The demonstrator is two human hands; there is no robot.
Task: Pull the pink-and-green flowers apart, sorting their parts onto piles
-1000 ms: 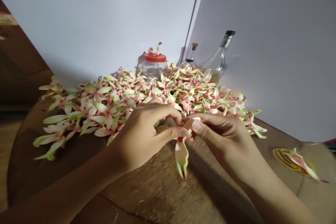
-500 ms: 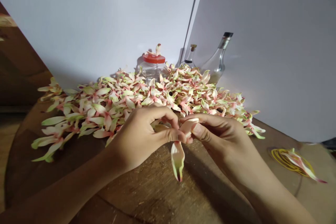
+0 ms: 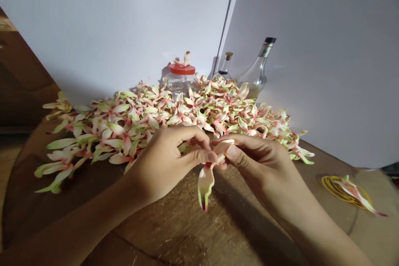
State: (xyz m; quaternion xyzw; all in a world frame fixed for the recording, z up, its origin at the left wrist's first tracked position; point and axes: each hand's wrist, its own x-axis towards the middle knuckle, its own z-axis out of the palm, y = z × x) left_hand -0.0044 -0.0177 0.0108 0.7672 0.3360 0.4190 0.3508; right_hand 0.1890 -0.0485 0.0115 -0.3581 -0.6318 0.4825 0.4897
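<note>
My left hand [image 3: 165, 160] and my right hand [image 3: 257, 162] meet above the wooden table [image 3: 174, 224], fingers pinched together on one artificial flower [image 3: 205, 183]. Its cream, green-edged petal with a red tip hangs down between my thumbs. Just behind my hands lies a wide heap of similar pink, cream and green flowers [image 3: 162, 112]. Both hands are closed on the same flower; the part inside my fingers is hidden.
A clear jar with a red lid [image 3: 181, 77] and two glass bottles [image 3: 257, 72] stand at the back against the white wall. Yellow rubber bands [image 3: 338, 187] with a loose flower [image 3: 358, 193] lie at the right. The round table's edge curves at the left.
The hanging petal has swung slightly left and my hands have shifted a little with it. The grip on the flower is unchanged.
</note>
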